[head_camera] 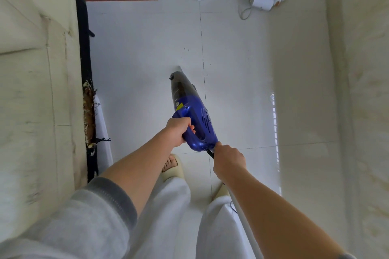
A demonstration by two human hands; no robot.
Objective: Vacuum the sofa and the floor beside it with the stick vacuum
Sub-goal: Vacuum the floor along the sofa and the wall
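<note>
1. Ahead of both hands, the blue stick vacuum (192, 111) points nose-down at the white floor (147, 48).
2. The left hand (179, 130) grips its handle.
3. The right hand (228, 161) curls round the black cord (210, 153) behind it.
4. The sofa (31, 90) lies left of the left hand.

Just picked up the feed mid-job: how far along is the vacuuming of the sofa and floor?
Done: nothing can be confirmed; the sofa shows no sign either way. In hand: the left hand grips the blue vacuum handle, the right hand holds its cord at the rear, nozzle aimed at the tile floor. Left: dark specks lie on the tiles beyond the nozzle.
</note>
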